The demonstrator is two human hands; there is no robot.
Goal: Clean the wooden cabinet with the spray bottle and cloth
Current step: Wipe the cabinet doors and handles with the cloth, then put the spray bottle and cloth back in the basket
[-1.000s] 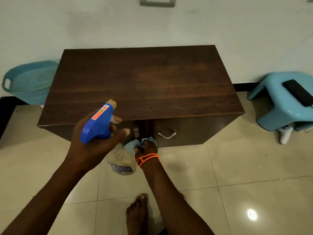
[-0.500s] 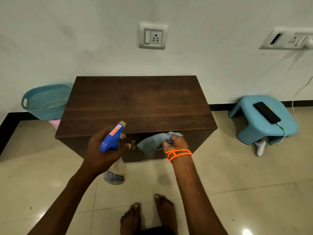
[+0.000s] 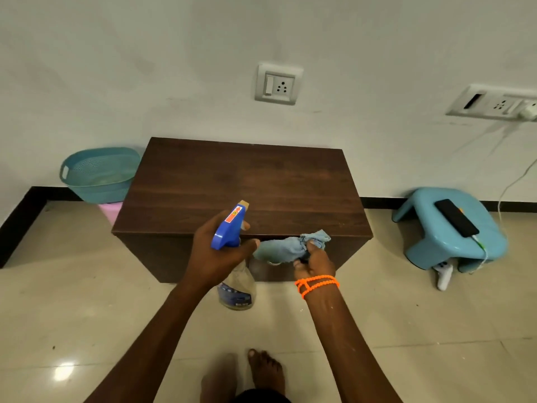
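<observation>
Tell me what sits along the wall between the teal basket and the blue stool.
In the head view, the wooden cabinet fills the stretch between the basket and the stool; nothing else stands there.

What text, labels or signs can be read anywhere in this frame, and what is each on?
No text here reads clearly enough to quote.
Spray bottle trigger head: an orange sticker with a small mark, too blurred to read.
Spray bottle body: a dark blue label with print, too small and blurred to read.
Wall socket, double socket plate, phone on the stool: no lettering visible.
</observation>
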